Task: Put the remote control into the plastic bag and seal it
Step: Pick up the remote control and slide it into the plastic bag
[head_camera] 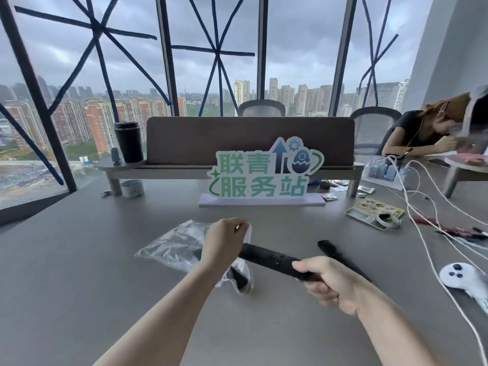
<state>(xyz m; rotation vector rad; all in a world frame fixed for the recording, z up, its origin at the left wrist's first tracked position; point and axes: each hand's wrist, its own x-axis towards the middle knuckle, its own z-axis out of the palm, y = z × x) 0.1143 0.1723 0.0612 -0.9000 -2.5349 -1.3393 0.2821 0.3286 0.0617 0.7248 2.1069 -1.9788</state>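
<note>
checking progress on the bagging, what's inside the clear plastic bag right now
The clear plastic bag shows dark patches through its film, and something dark sits at its held opening, but the left hand covers that spot. The long black remote control looks mostly outside.

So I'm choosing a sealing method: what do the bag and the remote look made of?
The plastic bag looks like thin clear film: glossy, wrinkled, the table shows through. The remote control, in the right hand, looks like matte black hard plastic, rigid and straight; a rubbery coating can't be ruled out.
</note>
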